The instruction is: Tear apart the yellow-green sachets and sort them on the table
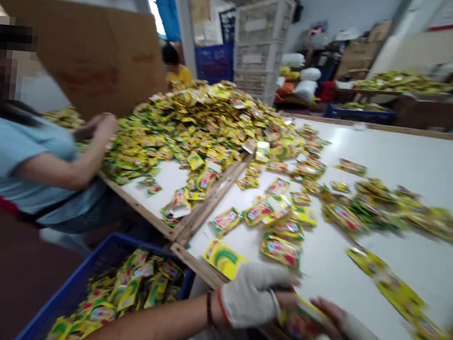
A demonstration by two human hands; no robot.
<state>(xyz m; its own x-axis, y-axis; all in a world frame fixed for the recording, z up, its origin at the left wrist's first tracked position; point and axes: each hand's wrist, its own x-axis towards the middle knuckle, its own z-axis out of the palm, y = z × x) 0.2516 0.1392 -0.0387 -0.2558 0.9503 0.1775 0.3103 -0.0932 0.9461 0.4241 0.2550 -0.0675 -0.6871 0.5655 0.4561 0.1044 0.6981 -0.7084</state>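
My left hand (253, 293), in a white fingerless glove, grips a yellow-green snack packet (302, 322) at the table's front edge. From the other side my right hand (349, 329), also gloved and blurred by motion, has its fingers against the same packet; how firmly they close on it cannot be seen. Just behind my left hand lies a yellow packet (223, 257) with a green arc. Beyond it, several more packets (282, 249) are scattered in a loose group. To the right, a strip of joined packets (392, 293) stretches across the white tabletop (328, 274).
A large heap of packets (207, 118) covers the far left table. A wooden rim (212, 198) divides the tables. Below left stands a blue crate (95, 261) of packets. A co-worker in a light blue shirt (21, 157) sits at left; another person in yellow (181, 76) is behind the heap.
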